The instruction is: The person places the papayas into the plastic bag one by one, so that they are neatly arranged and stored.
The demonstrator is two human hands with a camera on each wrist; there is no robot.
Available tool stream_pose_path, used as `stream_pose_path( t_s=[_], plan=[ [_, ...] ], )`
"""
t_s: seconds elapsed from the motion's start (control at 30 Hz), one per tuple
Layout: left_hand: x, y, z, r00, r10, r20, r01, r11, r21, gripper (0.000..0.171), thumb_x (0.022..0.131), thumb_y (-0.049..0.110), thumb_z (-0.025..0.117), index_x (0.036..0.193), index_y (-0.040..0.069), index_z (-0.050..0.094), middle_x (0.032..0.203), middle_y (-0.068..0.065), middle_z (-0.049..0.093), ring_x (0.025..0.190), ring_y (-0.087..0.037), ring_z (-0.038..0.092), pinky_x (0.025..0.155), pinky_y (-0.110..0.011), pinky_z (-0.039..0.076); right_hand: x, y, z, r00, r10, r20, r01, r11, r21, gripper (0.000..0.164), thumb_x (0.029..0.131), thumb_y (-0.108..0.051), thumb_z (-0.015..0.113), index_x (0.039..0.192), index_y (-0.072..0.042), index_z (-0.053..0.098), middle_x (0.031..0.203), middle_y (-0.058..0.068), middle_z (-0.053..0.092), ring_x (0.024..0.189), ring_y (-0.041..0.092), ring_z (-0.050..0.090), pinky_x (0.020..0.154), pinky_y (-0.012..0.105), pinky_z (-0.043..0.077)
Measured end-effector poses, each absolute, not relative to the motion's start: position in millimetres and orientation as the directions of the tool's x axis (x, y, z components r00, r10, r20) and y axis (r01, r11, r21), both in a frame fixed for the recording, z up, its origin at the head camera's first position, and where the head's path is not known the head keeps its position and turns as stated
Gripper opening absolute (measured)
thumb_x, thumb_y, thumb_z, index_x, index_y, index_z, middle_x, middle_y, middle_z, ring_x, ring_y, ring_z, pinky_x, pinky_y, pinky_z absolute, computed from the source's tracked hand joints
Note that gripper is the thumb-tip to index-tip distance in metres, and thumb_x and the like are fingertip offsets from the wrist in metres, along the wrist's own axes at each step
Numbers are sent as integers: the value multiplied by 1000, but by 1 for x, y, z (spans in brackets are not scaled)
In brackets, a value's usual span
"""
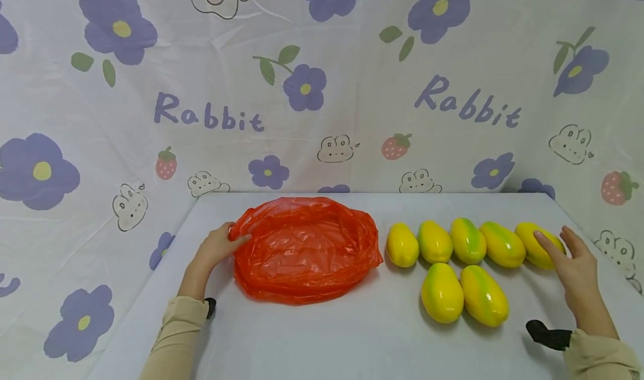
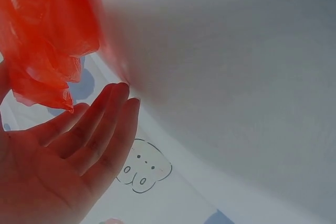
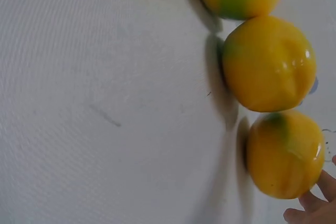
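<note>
A red plastic bag (image 1: 302, 251) lies on the table with its wide mouth facing up. At its left rim is my left hand (image 1: 217, 248), thumb over the edge; in the left wrist view the hand's fingers (image 2: 102, 135) are nearly straight beside the hanging plastic. Several glossy yellow papayas with green streaks lie to the bag's right. My right hand (image 1: 576, 265) is at the rightmost papaya (image 1: 537, 245), thumb and fingers spread around its right end. In the right wrist view, fingertips appear at the edge of that papaya (image 3: 286, 156); whether they press it I cannot tell.
Beside the bag, a back row of papayas starts with one papaya (image 1: 402, 245). Two more, a left papaya (image 1: 442, 293) and a right papaya (image 1: 484, 296), lie in front. A patterned cloth (image 1: 352, 89) hangs behind the white table (image 1: 322, 346).
</note>
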State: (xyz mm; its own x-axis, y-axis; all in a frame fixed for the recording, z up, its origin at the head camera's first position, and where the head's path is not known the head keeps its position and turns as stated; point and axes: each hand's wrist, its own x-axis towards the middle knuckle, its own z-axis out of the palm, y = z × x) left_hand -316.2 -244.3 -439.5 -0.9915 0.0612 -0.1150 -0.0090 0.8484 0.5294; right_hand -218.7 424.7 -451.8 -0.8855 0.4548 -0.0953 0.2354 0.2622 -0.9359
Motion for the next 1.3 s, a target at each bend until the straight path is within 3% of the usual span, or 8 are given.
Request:
stream_pose_path(
  t_s=[0.27,0.6,1.03,1.17,1.3],
  plan=[
    [-316,-243,-441,-991,68,-116,-4,849,529,71,94,43,57,142,-6,39,134,-27,56,121,-44,56,99,-57,48,-220,432,-469,-870,477,-122,265,246,-932,88,95,-51,53,157,-19,1,165,5,-7,152,26,-8,124,43,-1],
    [-316,-243,-443,-991,68,-112,0,857,516,70,94,46,56,141,-5,41,131,-25,59,118,-42,58,99,-57,49,-219,432,-479,-873,467,-143,300,281,-912,92,94,-52,52,156,-16,-6,163,14,-12,151,36,-8,123,52,-2],
    [-323,-245,-446,-989,57,-140,-30,835,550,73,95,46,56,143,-5,38,134,-25,57,121,-41,57,100,-54,50,-225,434,-484,-853,511,-111,289,285,-914,88,95,-48,54,157,-17,0,165,10,-4,153,31,-1,125,46,3],
    [-323,-246,-447,-986,46,-161,-54,819,571,72,95,45,57,145,-3,37,129,-24,59,104,-34,63,87,-43,58,-225,433,-483,-845,523,-107,288,277,-917,86,95,-47,55,158,-19,4,165,9,-1,153,28,4,126,42,7],
    [-324,-246,-447,-985,41,-170,-70,798,599,73,95,43,58,147,-2,32,128,-24,58,87,-26,62,70,-30,57,-226,433,-482,-831,539,-135,310,247,-918,84,94,-47,55,157,-23,4,166,5,0,154,26,6,126,39,10]
  ],
)
